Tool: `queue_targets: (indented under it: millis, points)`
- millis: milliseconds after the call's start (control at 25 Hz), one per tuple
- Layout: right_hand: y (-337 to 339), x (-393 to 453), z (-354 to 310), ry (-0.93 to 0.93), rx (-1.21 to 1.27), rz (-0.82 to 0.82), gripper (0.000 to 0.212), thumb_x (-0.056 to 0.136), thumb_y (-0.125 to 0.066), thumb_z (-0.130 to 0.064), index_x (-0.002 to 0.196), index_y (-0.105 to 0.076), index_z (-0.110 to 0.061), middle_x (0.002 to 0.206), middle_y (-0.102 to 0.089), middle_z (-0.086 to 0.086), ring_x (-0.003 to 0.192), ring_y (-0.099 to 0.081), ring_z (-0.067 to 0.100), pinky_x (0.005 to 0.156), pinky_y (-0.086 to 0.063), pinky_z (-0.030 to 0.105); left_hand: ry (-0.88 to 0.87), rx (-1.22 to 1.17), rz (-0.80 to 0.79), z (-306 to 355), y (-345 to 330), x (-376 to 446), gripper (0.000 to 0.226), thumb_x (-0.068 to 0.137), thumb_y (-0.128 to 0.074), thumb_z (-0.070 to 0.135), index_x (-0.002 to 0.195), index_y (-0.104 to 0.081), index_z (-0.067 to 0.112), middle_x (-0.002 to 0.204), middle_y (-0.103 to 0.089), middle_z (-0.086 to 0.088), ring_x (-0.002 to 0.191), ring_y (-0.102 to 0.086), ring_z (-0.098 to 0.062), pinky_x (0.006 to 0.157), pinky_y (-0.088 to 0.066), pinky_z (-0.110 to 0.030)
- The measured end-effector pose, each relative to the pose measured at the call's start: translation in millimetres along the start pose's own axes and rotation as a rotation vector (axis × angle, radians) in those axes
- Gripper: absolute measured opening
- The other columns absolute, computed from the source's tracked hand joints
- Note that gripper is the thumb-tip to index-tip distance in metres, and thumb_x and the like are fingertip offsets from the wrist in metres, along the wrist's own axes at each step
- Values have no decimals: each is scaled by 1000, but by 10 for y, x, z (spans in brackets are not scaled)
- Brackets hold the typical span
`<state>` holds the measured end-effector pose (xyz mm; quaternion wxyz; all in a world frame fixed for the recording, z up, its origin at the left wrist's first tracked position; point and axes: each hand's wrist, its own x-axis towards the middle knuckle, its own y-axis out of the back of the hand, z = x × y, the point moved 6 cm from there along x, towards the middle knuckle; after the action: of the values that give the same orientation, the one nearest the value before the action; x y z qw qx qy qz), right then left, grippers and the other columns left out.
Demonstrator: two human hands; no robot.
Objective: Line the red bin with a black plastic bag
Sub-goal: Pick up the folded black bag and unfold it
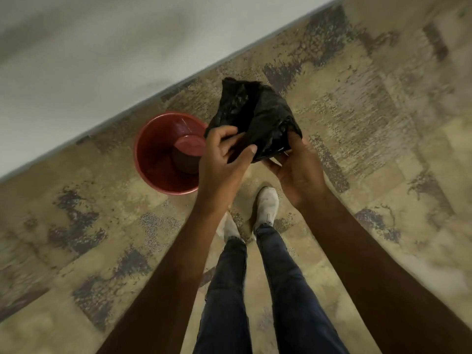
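I stand over the floor (357, 154) with the black plastic bag (258, 118) held up in front of me, still bunched and crumpled, not opened out. My left hand (224, 154) pinches its near edge, thumb on top and fingers curled around the plastic. My right hand (298, 169) cups the bag from below and the side, fingers closed into the folds at its right edge. The red bin (153, 159) sits upright on the floor to my left, close to the base of the pale wall (102, 60), its mouth open and bare inside. The bag hangs just to the right of the bin, above it, not touching the rim. My white shoes (267, 205) and dark jeans (281, 290) show below my arms.
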<state>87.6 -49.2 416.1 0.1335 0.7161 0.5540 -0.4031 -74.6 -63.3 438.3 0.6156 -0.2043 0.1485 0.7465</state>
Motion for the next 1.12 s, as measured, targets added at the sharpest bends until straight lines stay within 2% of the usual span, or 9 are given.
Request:
queue_targets:
  millis: [160, 320, 480, 560, 640, 720, 800, 960, 1120]
  points:
    - [-73, -360, -83, 32, -26, -7, 28, 107, -53, -25, 96, -79, -26, 103, -80, -2, 98, -75, 18, 83, -62, 37, -80, 335, 51, 190, 213, -166, 22, 96, -68, 17, 117, -74, 15, 103, -78, 3, 93, -74, -6, 79, -62, -27]
    - [-63, -596, -244, 90, -51, 24, 21, 106, -55, -16, 97, -74, -20, 94, -75, 0, 88, -70, 15, 75, -59, 31, -75, 315, 197, 349, 451, -293, 19, 97, -63, 14, 109, -78, 14, 92, -77, 11, 84, -74, 2, 70, -55, -11]
    - [-63, -724, -328, 132, -169, 7, 19, 105, -57, -14, 95, -73, -18, 85, -73, 1, 78, -65, 17, 62, -54, 31, -127, 262, 264, 604, 576, -319, 15, 97, -63, 22, 96, -78, 24, 76, -75, 24, 76, -70, 9, 67, -52, -8]
    - [-21, -714, -411, 207, -329, 2, 16, 104, -60, -15, 95, -73, -18, 86, -70, 4, 75, -60, 23, 57, -47, 30, -124, 226, 263, 697, 626, -274, 15, 96, -64, 25, 97, -79, 24, 80, -76, 25, 80, -72, 6, 72, -58, -16]
    - [34, -683, -565, 327, -497, -31, 20, 101, -60, -4, 98, -74, -18, 91, -71, 6, 78, -62, 25, 60, -50, 30, -72, 163, 221, 763, 663, -208, 13, 95, -66, 28, 93, -79, 29, 85, -80, 13, 85, -76, -7, 83, -64, -40]
    - [112, -653, -725, 423, -786, -32, 32, 97, -63, 3, 95, -73, -27, 91, -72, -4, 78, -66, 4, 67, -56, 20, -69, 162, 184, 877, 694, -183, 13, 93, -69, 27, 88, -80, 32, 86, -81, 6, 87, -78, -16, 88, -63, -50]
    - [177, -613, -839, 478, -1158, -8, 30, 97, -64, -3, 98, -74, -31, 90, -68, -11, 68, -62, -9, 60, -49, 7, -84, 182, 140, 1000, 709, -177, 15, 91, -71, 24, 86, -81, 32, 89, -82, 2, 89, -78, -23, 89, -63, -49]
    - [324, -505, -1012, 529, -1428, 147, 24, 98, -60, -11, 116, -76, -18, 112, -68, 4, 86, -63, 16, 74, -52, 33, -29, 250, -12, 1117, 680, -163, 13, 92, -72, 22, 92, -82, 29, 88, -83, 2, 85, -79, -17, 81, -64, -34]
    - [341, -523, -1150, 663, -1267, 321, 30, 98, -56, -11, 125, -69, -15, 127, -62, 12, 115, -61, 27, 98, -52, 42, 66, 289, -118, 1060, 594, -181, 18, 100, -64, 28, 95, -81, 30, 91, -83, -3, 87, -80, -21, 86, -63, -41]
